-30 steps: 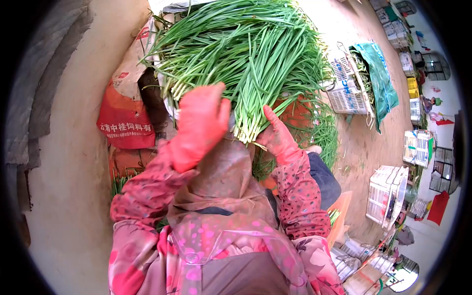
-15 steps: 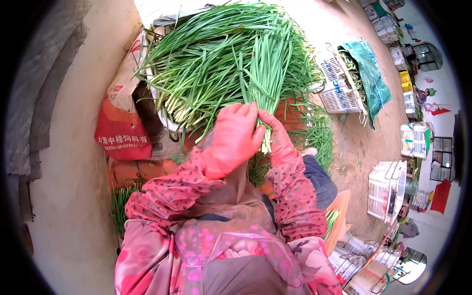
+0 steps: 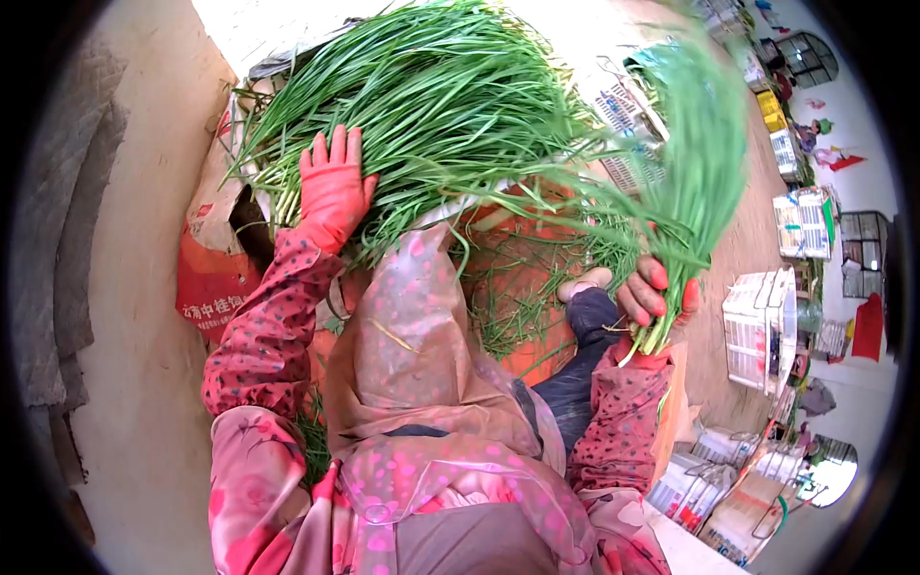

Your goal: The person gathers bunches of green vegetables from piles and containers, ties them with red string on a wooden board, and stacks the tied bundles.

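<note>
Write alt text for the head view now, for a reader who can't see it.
The right hand holds a motion-blurred bunch of long green leaves out to the side, while the red-gloved left hand lies open against a large heap of similar greens.

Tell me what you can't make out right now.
All in the head view:
- Leaf tips of the green bunch in the right hand: blurred.
- That hand's palm: hidden by stems.
- What lies beneath the leaf pile: covered by leaves.
- Inside the red sack: too dark.
</note>
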`<state>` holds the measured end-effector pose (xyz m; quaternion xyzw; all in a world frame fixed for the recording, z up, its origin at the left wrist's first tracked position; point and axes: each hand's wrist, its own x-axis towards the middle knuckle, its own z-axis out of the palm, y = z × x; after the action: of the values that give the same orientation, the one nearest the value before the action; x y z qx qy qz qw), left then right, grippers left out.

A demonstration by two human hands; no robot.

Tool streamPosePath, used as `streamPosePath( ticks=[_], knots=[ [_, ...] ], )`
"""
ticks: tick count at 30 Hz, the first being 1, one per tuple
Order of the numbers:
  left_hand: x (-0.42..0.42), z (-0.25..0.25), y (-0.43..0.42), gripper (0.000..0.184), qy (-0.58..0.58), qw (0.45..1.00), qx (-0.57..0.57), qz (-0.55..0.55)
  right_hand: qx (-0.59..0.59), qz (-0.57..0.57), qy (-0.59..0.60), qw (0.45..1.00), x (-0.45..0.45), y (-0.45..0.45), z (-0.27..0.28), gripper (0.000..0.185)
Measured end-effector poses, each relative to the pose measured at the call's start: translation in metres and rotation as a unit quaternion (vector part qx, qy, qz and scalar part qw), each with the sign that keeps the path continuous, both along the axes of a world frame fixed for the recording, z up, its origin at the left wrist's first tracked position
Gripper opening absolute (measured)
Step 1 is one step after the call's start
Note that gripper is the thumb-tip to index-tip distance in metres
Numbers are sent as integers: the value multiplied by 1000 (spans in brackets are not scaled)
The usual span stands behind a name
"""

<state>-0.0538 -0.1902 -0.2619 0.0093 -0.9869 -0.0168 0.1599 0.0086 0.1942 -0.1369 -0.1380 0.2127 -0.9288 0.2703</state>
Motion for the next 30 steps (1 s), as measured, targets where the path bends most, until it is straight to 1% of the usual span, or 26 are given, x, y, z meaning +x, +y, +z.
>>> streamPosePath(
  ticks=[1,2,5,6,7,8,9,10,11,12,13,14,15,17,18,19,20,21,22,23,24,25,27,28,29,30],
  knots=[
    [1,-1,1,74,-1,1000,-2,2,-14,-8,22,1000,4,5,2,48],
    [2,2,1,73,-16,1000,-1,4,7,-27,-12,1000,10,12,-5,54],
    [17,51,20,68,-32,999,4,8,146,-139,-87,976,32,25,-15,91],
    [29,69,35,60,71,995,61,-43,120,-128,-98,980,38,23,-22,88],
    [43,89,54,49,131,971,139,-141,94,-115,-111,983,44,21,-30,85],
    [62,99,78,42,50,922,317,-215,81,-110,-148,980,51,18,-34,82],
    [86,108,107,47,-88,862,443,-229,67,-104,-182,976,56,14,-37,80],
    [103,104,129,54,-235,807,484,-246,79,-99,-191,973,61,11,-42,77],
    [115,97,153,61,-391,675,587,-215,112,-100,-216,965,68,5,-41,73],
    [121,74,176,62,-440,504,717,-197,187,-78,-215,956,76,6,-45,66],
    [113,73,186,69,-486,433,719,-243,259,-53,-213,941,83,6,-48,60],
    [104,48,194,71,-538,346,719,-272,311,-73,-218,922,91,-3,-42,52],
    [97,33,200,72,-542,265,747,-279,362,-93,-220,901,97,-10,-34,45],
    [88,19,213,72,-507,105,814,-265,340,-88,-223,910,104,-6,-35,37],
    [88,50,224,69,-419,153,873,-197,384,-66,-196,900,107,-3,-42,38],
    [77,45,229,66,-365,198,874,-254,428,-43,-168,887,107,1,-48,39],
    [69,42,231,62,-364,234,862,-262,467,7,-148,872,103,9,-50,45],
    [66,40,233,59,-364,270,850,-269,464,4,-148,873,98,15,-56,45],
    [65,41,236,59,-365,273,848,-270,551,-29,-2,834,93,21,-65,48],
    [64,44,240,55,-348,324,841,-258,621,-61,143,769,86,27,-73,52],
    [62,45,243,51,-330,374,831,-246,587,-71,128,796,77,33,-80,59],
    [61,45,246,51,-331,377,829,-247,585,-74,128,798,65,38,-79,59],
    [64,42,252,43,-325,412,822,-221,546,-191,140,804,42,48,-76,64],
    [63,34,255,40,-329,431,813,-212,569,-212,126,784,32,52,-69,63],
    [62,18,260,42,-330,491,774,-226,590,-230,113,766,23,55,-64,62],
    [62,7,261,43,-355,494,757,-239,511,-215,59,830,14,57,-66,61]
  ],
)
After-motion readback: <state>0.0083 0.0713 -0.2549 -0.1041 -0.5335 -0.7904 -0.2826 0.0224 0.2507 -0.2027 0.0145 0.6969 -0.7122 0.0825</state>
